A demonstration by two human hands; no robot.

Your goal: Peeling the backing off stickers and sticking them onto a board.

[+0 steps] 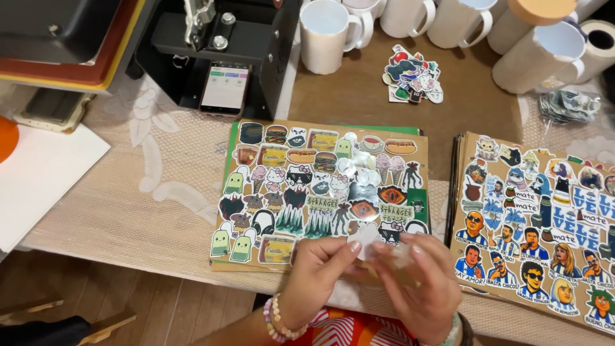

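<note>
Both my hands meet at the near edge of a brown board [423, 144] covered with many colourful stickers. My left hand [317, 272], with a bead bracelet on the wrist, pinches a small white sticker [366, 238] between thumb and fingers. My right hand [419, 282] grips the same small piece from the right, its fingers blurred. The sticker is held just over the board's lower right corner.
A second sticker-covered board [462, 192] lies to the right. A loose pile of stickers [413, 75] and several white mugs [323, 35] stand at the back. A black press machine [211, 38] with a phone [224, 86] sits at the back left, white sheet [45, 179] at left.
</note>
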